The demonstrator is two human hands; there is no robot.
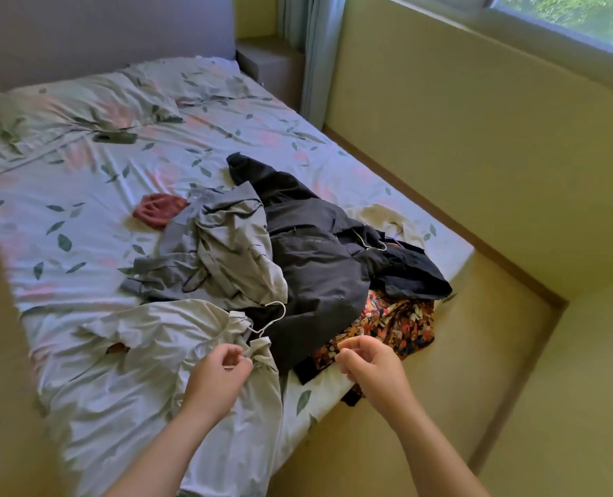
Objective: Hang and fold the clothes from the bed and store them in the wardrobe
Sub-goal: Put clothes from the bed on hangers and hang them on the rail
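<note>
A pile of clothes lies on the bed (82,195). Nearest me is a white shirt (147,349) on a white hanger (272,319). My left hand (219,371) pinches the shirt's edge just below the hanger. My right hand (369,364) hovers with loosely curled fingers over the edge of a patterned orange garment (402,324); I see nothing in it. Behind them lie a grey shirt (222,252) and a black jacket (316,267) with a second white hanger (369,242) on it. Farther back are a red item (158,209) and a cream garment (384,217).
The bed has a floral sheet and a pillow (82,102) by the grey headboard. A dark flat object (115,138) lies near the pillow. A narrow strip of floor (477,353) runs between the bed's right side and the wall under the window. A nightstand (272,62) stands in the far corner.
</note>
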